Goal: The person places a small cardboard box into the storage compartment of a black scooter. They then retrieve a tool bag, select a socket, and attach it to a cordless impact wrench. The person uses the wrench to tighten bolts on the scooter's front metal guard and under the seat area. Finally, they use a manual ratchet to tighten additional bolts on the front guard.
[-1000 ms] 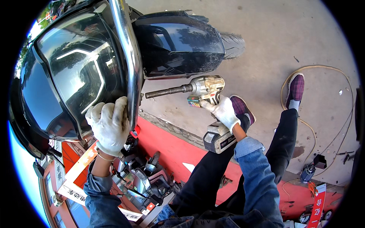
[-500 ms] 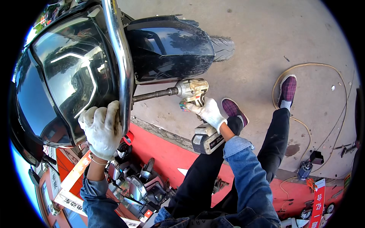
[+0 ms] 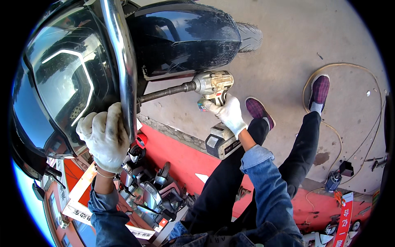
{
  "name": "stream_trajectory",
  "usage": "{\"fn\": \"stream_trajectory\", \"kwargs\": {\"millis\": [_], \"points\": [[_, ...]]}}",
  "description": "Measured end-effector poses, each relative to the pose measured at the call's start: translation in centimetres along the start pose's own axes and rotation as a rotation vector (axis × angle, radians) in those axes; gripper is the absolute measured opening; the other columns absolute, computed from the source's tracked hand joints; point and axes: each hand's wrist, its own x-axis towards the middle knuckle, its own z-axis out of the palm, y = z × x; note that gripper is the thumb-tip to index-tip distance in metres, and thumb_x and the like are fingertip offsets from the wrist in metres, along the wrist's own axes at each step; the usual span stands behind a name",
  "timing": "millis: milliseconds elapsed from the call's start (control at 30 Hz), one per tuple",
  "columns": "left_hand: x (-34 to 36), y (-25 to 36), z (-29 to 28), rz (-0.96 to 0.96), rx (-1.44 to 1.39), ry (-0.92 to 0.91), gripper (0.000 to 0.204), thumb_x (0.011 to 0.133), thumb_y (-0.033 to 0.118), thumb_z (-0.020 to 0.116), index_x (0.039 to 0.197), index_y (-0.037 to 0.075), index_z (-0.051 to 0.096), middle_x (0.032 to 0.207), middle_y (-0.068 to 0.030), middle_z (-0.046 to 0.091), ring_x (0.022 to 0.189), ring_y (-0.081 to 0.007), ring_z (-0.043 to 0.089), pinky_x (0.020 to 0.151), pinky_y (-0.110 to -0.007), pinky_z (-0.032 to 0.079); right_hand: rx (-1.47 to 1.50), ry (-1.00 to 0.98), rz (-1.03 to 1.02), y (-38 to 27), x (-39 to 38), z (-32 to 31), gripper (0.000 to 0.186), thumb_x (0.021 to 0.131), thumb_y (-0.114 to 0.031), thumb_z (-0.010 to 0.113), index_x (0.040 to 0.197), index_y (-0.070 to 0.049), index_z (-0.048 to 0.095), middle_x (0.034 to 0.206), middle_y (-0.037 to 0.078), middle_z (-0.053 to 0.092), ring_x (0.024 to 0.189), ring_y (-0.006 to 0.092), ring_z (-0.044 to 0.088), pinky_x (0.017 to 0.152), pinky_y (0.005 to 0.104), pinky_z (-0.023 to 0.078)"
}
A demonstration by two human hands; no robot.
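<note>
My right hand (image 3: 231,113), in a white glove, is closed round the grip of a worn cordless impact wrench (image 3: 214,82) with a bulky battery (image 3: 223,140) at its base. A long socket extension (image 3: 166,93) points left from its nose. The tip goes in beside a shiny chrome bar (image 3: 120,61) on the front of a dark motor scooter, and its end is hidden. My left hand (image 3: 106,138), also gloved, is closed on the lower part of that bar, fingers curled against the glossy front panel (image 3: 61,82). The thumb is out of sight.
The scooter's black front mudguard (image 3: 185,39) and tyre (image 3: 250,37) lie just beyond the wrench. A yellowish cable (image 3: 341,138) loops over the concrete near my shoes. Several parked scooters (image 3: 158,199) stand at lower left, and a small blue-grey device (image 3: 332,181) sits at right.
The scooter has shifted slightly left and up in view, while the floor things shifted right. The wrench sits a little higher, its extension tilted slightly more. Both hands keep their hold.
</note>
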Motion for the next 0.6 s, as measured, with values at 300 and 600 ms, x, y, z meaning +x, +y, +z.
{"fn": "stream_trajectory", "kwargs": {"millis": [300,600], "points": [[-0.5,0.3,0.1,-0.004,0.034,0.047,0.041,0.065,0.003,0.064,0.104,0.015,0.062,0.082,-0.0022,0.049,0.085,-0.0232,0.047,0.080,-0.039,0.033,0.130,0.131,-0.164,0.4,0.4,0.6,0.051,0.066,-0.038,0.074,0.090,0.004,0.058,0.080,0.016,0.067,0.075,0.0250,0.067,0.069,0.0320,0.051],[-0.6,0.3,0.2,0.025,0.025,0.043,0.042,0.067,0.000,0.062,0.107,0.013,0.061,0.084,-0.0035,0.049,0.086,-0.0238,0.047,0.080,-0.039,0.033,0.093,0.112,-0.159,0.5,1.1,0.6,0.046,0.065,-0.038,0.073,0.086,0.001,0.062,0.075,0.017,0.067,0.072,0.0287,0.067,0.065,0.0339,0.051]]}}
